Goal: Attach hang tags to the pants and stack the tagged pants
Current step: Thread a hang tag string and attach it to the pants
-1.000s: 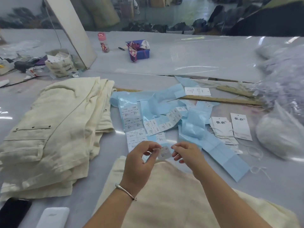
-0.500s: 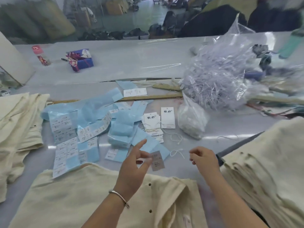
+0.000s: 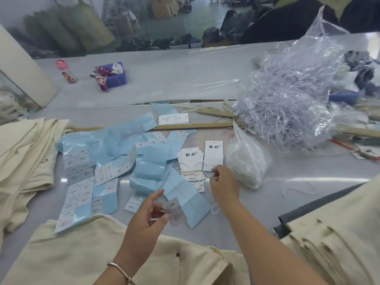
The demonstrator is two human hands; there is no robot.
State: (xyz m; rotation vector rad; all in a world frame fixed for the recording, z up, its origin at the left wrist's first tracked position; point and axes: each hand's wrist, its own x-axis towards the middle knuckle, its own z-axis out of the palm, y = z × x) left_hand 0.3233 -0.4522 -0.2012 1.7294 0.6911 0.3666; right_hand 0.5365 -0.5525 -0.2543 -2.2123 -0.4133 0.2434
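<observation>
The right hand (image 3: 224,185) had moved farther, fingertips pinching at the hang tags (image 3: 197,161); the left hand (image 3: 147,218) still pinched a size sticker (image 3: 174,210) above the pants (image 3: 82,254).

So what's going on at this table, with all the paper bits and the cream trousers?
A person is tagging pants. The left hand pinches a small size sticker marked 1103# XS, just above the cream pants lying in front. The right hand reaches to the white hang tags and their strings, fingers curled at a tag's lower edge. Blue sticker backing sheets lie scattered on the table, with more pants piled on both sides.
</observation>
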